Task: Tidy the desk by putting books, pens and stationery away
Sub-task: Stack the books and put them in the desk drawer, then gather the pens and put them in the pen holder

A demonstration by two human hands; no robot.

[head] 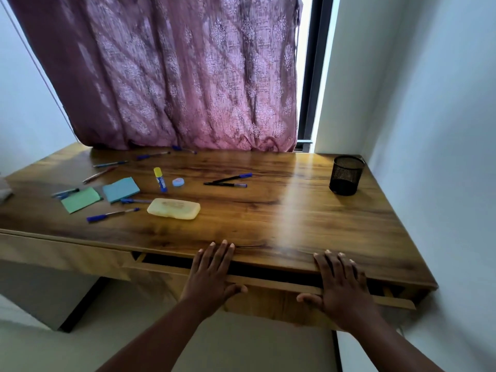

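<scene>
My left hand (212,275) and right hand (341,284) both lie flat and open on the front of the drawer (268,284), fingers spread, fingertips touching the edge of the surface (295,218) — gripping nothing. The drawer stands slightly open, a dark gap showing between my hands. Ahead and to the left of my left hand lies a yellowish case (174,208), with blue pens (112,214), a blue note pad (121,189) and a green one (80,200) beyond it — a glue stick (160,179) stands further off. Far ahead of my right hand stands a black mesh pen cup (346,175).
</scene>
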